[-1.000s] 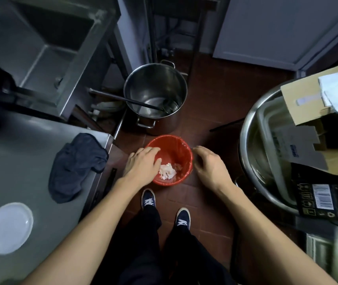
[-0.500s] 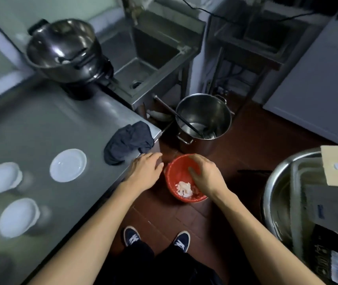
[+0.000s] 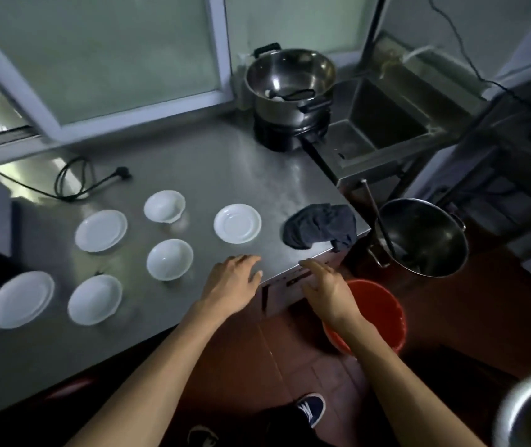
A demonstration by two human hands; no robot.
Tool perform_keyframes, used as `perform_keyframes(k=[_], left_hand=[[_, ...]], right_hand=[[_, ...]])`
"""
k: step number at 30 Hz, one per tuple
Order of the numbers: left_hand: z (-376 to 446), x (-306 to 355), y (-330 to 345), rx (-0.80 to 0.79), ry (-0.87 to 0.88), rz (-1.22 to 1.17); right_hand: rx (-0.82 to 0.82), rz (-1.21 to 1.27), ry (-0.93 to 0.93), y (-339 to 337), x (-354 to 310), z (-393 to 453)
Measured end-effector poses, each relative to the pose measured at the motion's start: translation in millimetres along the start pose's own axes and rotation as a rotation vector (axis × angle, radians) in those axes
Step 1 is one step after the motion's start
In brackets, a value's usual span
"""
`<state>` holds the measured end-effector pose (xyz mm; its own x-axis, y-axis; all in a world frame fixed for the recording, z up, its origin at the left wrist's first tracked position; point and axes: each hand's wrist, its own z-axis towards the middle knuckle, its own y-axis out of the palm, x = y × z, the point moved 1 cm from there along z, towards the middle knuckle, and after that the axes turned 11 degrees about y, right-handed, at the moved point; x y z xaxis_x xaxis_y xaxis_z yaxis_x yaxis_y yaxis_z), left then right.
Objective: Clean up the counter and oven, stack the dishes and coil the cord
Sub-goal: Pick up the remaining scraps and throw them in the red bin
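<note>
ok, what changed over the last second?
Both hands came up from the red bucket: left hand now rests open on the counter edge, right hand hovers open beside it. Nothing gripped. The cloth stayed by the corner.

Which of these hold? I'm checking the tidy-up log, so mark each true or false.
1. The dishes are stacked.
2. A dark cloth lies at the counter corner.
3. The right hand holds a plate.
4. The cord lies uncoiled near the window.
1. False: the white dishes lie spread singly over the counter.
2. True: the dark cloth lies there.
3. False: the right hand is empty, above the red bucket.
4. True: the cord lies loosely looped.
</note>
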<state>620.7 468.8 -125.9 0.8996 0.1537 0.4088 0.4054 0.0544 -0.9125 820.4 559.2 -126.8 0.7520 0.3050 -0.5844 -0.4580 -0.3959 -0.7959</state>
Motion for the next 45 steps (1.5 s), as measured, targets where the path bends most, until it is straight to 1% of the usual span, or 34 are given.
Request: perform_keyframes(k=[4,8,13,20,23,26,29,32,35,38,42,45], left_hand=[[-42.9,-48.1,-25.6,0.038,-0.039,0.013],[-86.7,-92.6,-51.4,0.074,-0.095,0.035],[-143.2,-147.6,-82.8,0.128,-0.149,0.043],[-218.3,-209.1,-118.3,0.220,-0.299,0.028],[-247.9,-228.1,-123.0,0.250,-0.374,0.019],[-273.4,-244.8,-121.3,0.274,-0.455,-0.003],[-290.8,-258.8,-118.3,0.272,-0.561,-0.038],[-299.5,-279.2,-118.5,0.258,-0.626,-0.053],[-302.3,-301.2,-127.3,0.227,-0.693,-0.088],[-306.1,-320.0,-139.8,0.211,-0.757,-0.060],[-313.5,-342.1,-154.1,0.245,-0.871,-0.085],[-323.6,-352.7,-159.1,0.308,-0.952,-0.117]], right_hand=[[-0.024,-0.065,-0.104,36.6,-56.8,-3.2],[-0.010,-0.122,-0.209,70.4,-111.1,-13.3],[-0.038,-0.137,-0.312,112.8,-176.5,-29.1],[-0.098,-0.096,-0.455,170.1,-258.5,-49.5],[-0.147,-0.105,-0.521,191.2,-287.3,-52.3],[-0.212,-0.122,-0.542,216.1,-308.2,-48.9],[-0.275,-0.147,-0.557,240.5,-325.5,-43.6],[-0.359,-0.155,-0.611,263.6,-346.7,-35.2],[-0.425,-0.161,-0.668,287.0,-372.0,-21.8],[-0.479,-0.161,-0.712,307.7,-395.3,-8.3],[-0.534,-0.147,-0.740,334.6,-427.4,7.6],[-0.599,-0.178,-0.788,352.8,-450.1,12.5]])
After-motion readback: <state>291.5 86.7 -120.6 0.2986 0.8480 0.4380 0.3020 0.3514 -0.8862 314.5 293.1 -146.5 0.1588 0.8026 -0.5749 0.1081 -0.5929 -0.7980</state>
